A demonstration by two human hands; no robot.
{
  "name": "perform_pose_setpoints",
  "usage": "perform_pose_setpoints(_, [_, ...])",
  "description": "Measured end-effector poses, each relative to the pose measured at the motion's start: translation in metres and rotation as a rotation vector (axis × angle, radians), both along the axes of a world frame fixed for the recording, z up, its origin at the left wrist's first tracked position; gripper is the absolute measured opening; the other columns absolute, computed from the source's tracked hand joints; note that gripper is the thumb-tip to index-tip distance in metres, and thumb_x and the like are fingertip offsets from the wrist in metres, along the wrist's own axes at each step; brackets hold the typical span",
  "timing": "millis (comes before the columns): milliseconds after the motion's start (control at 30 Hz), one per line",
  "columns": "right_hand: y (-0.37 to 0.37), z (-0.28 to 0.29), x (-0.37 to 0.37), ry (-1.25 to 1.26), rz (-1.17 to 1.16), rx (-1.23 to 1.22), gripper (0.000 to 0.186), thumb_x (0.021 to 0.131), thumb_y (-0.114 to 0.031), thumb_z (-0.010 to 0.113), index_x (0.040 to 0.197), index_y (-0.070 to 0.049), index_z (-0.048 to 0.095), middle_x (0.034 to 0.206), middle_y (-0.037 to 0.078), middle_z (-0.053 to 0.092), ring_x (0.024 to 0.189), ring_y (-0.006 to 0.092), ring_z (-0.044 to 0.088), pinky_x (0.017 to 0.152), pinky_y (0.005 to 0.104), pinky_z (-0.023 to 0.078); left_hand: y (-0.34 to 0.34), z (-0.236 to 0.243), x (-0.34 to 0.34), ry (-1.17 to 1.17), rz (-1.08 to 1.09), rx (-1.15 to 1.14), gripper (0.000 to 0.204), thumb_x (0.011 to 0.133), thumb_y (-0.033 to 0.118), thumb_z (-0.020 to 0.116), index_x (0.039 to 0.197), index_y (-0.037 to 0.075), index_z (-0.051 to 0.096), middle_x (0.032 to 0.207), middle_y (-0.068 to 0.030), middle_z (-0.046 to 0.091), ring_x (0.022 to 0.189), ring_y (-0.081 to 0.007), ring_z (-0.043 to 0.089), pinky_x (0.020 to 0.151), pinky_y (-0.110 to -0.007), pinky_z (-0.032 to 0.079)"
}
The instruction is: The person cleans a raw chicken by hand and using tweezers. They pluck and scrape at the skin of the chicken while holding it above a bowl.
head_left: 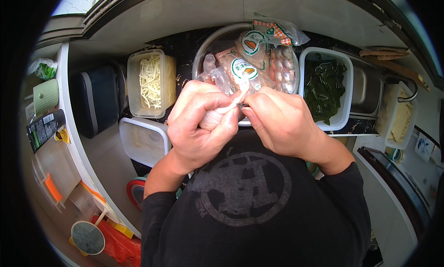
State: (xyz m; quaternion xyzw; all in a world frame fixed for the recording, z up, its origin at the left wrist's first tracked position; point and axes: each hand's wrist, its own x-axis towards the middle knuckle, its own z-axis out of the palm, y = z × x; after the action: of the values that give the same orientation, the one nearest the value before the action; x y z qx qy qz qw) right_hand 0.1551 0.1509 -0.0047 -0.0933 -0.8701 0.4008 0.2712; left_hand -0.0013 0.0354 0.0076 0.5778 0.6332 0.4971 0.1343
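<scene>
In front of my chest, my left hand (196,121) is closed around a pale, pinkish-white piece of raw meat (213,119). A thin whitish end of it sticks up past the fingers; its exact kind is not clear. My right hand (277,121) meets the left, with thumb and finger pinched on a small dark, thin tool (243,104) that touches the meat. Most of this tool is hidden by the fingers. Just beyond both hands stands a large metal bowl (198,59) with several clear plastic packs of meat (243,68) in it.
Left of the bowl sits a plastic tub of pale shredded strips (150,82), with a translucent white container (144,140) nearer me. On the right are a white tub (303,73) of dark green leaves (326,89), a sink (365,91) and a faucet (409,98). Shelves (76,123) stand far left.
</scene>
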Motion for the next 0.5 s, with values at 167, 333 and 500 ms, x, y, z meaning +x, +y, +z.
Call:
perform_pose_setpoints(167, [0.0005, -0.0020, 0.0010, 0.000, 0.004, -0.018, 0.011, 0.084, 0.001, 0.065, 0.094, 0.003, 0.060, 0.073, 0.013, 0.056, 0.059, 0.0310, 0.058, 0.053, 0.0386, 0.046, -0.0004, -0.0008, 0.0004, 0.001, 0.001, 0.003, 0.021, 0.071, -0.006, 0.075, 0.089, -0.002, 0.065, 0.084, -0.0109, 0.062, 0.074, -0.0206, 0.060, 0.067, -0.030, 0.050])
perform_pose_setpoints(333, [-0.0005, 0.0025, 0.0007, -0.008, 0.009, -0.048, 0.012, 0.085, 0.000, 0.065, 0.096, 0.003, 0.061, 0.074, 0.013, 0.057, 0.061, 0.0308, 0.059, 0.054, 0.0380, 0.048, 0.0000, -0.0005, 0.0002, -0.013, -0.001, -0.002, 0.021, 0.071, -0.006, 0.075, 0.089, -0.002, 0.065, 0.084, -0.0108, 0.062, 0.074, -0.0204, 0.060, 0.066, -0.030, 0.049])
perform_pose_setpoints(500, [-0.0028, 0.0013, 0.0013, -0.033, 0.007, -0.048, 0.012, 0.086, -0.001, 0.065, 0.096, 0.002, 0.061, 0.075, 0.013, 0.057, 0.061, 0.0308, 0.059, 0.054, 0.0378, 0.048, -0.0002, -0.0006, 0.0005, 0.001, -0.009, 0.010, 0.021, 0.071, -0.006, 0.075, 0.090, -0.002, 0.066, 0.084, -0.0107, 0.062, 0.074, -0.0206, 0.060, 0.066, -0.030, 0.049])
